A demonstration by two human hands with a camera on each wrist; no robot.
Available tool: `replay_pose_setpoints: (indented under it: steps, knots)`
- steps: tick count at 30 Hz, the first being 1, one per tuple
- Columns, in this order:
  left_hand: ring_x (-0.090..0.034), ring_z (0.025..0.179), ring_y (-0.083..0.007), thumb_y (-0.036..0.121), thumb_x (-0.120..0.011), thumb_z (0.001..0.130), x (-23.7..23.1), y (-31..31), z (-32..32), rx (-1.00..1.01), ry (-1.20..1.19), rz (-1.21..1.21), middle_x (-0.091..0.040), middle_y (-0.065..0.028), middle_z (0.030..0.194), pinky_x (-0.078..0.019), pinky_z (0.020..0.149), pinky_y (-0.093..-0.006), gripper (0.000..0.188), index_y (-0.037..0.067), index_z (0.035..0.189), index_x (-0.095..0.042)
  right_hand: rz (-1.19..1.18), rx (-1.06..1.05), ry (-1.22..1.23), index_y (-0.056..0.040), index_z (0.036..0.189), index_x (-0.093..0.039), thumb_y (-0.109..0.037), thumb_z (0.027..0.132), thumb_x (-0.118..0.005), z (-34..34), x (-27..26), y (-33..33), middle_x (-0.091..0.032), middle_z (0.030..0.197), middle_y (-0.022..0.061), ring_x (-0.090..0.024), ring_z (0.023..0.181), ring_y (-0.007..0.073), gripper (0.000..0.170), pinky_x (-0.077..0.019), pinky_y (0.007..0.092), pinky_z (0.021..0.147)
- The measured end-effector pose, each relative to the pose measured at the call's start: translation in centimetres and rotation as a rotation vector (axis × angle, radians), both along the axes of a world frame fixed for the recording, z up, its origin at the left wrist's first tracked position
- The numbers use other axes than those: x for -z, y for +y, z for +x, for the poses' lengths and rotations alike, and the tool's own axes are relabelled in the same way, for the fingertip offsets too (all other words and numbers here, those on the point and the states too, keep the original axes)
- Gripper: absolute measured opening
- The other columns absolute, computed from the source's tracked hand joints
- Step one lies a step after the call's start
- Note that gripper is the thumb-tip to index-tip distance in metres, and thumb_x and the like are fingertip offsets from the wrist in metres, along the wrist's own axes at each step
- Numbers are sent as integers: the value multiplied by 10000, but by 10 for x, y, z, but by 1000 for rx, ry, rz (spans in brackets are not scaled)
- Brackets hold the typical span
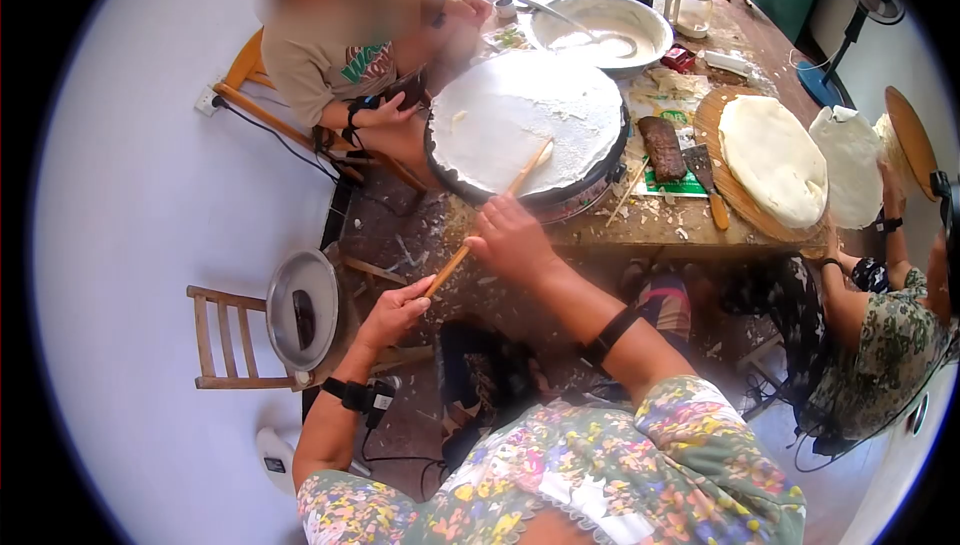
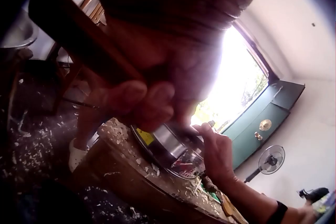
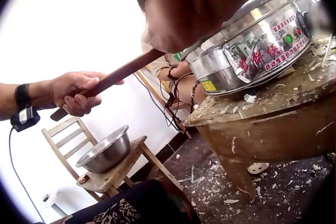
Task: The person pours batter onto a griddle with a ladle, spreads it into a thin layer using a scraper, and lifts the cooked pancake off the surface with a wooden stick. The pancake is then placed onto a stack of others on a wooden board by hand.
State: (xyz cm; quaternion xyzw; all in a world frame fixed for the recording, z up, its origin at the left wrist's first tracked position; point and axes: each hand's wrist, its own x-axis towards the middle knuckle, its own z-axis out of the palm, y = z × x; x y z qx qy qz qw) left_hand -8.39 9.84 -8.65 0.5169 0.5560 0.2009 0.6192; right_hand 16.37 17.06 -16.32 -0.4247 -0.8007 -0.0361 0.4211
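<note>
While both your hands are clamped round the handle of the wooden batter spreader [image 1: 449, 273], its head lies on the white batter layer [image 1: 515, 110], right of the middle and towards your side of the round electric griddle [image 3: 218, 74]. Your left hand [image 1: 395, 313] has its fingers curled about the handle's lower end, and your right hand [image 1: 515, 240] grips it higher up, nearer the griddle; the two are apart.

You look to be well into spreading this round. The layer reaches almost to the dark rim all the way about, and much of its left side looks smooth. What seems left is the right side, where the surface is rough and pebbly, plus a ragged line near the top. After that, I'd judge, the sheet needs to cook through and come off whole; no edge of it looks lifted.

Other rounds seem done: one pale flatbread [image 1: 775, 160] lies on the round wooden board [image 1: 708, 125], with another thin sheet [image 1: 848, 170] just beside it, near a helper's hands. The metal basin [image 1: 640, 63] beyond your griddle holds more white batter with a ladle [image 1: 555, 13] in it, so further rounds look possible, though how many I can't tell.
</note>
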Motion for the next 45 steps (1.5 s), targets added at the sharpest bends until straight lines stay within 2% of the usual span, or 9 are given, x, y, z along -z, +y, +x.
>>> replay_pose_setpoints:
  steps: [4,11,18,27,36,41,42,43,45]
  knots:
    - [-340,518,-28,122,-565,931,-12,-20,21,-44,-42,-74,-417,89,692,-293,458,-173,484,45,1397,-460,5,1,-103,35,909,-653,-413,893,-555,10,-9,-11,-635,973,197,-572,1047,341,459,-395,463,1032]
    - [-227,407,-31,267,-547,961,17,-75,9,-78,-634,-432,-318,71,589,-193,350,-185,486,120,1408,-424,-212,-116,-344,104,1022,-632,-462,923,-507,10,-49,-48,-610,1148,256,-494,1235,377,588,-312,463,1114]
    - [-261,398,-36,217,-499,973,-5,-41,33,-202,-330,-159,-333,58,564,-229,357,-183,497,150,1452,-383,-20,-67,-210,86,1183,-559,-460,897,-532,3,-25,6,-548,1273,235,-433,1300,351,616,-289,445,1125]
    - [-306,386,-38,171,-485,962,-19,-8,72,-111,-64,-142,-369,65,549,-253,351,-183,499,136,1452,-393,-34,43,-40,49,1069,-597,-474,867,-570,43,-7,16,-590,1167,214,-495,1218,363,561,-358,445,1071]
    - [-294,390,-37,200,-495,969,-13,-13,75,0,-99,-199,-357,60,558,-244,345,-184,515,129,1463,-366,35,106,-46,37,1004,-600,-446,825,-622,63,-4,-2,-596,1124,216,-525,1168,371,516,-396,439,1039]
    - [-237,402,-38,290,-511,981,5,-33,49,27,-508,-425,-282,57,572,-209,340,-183,548,165,1476,-313,-99,77,-199,13,853,-595,-459,743,-694,52,-26,-26,-597,1031,198,-547,1098,358,495,-437,424,987]
    - [-233,403,-38,287,-507,982,7,-35,44,20,-539,-442,-279,58,572,-204,340,-182,542,168,1475,-314,-22,57,-170,26,864,-602,-475,742,-695,52,-38,-33,-594,994,192,-546,1075,350,524,-437,433,977]
    - [-228,404,-37,283,-502,984,7,-35,43,8,-570,-466,-277,58,572,-199,340,-181,537,170,1474,-315,-146,25,-258,99,1119,-613,-590,901,-457,54,-45,-34,-592,1187,273,-488,1241,389,739,-334,455,1097]
    - [-227,412,-38,275,-495,988,-7,-25,54,-22,-473,-362,-292,55,576,-206,350,-180,514,158,1464,-341,-130,69,-257,98,1160,-591,-594,896,-465,54,-44,-19,-562,1241,277,-453,1282,385,751,-322,450,1105]
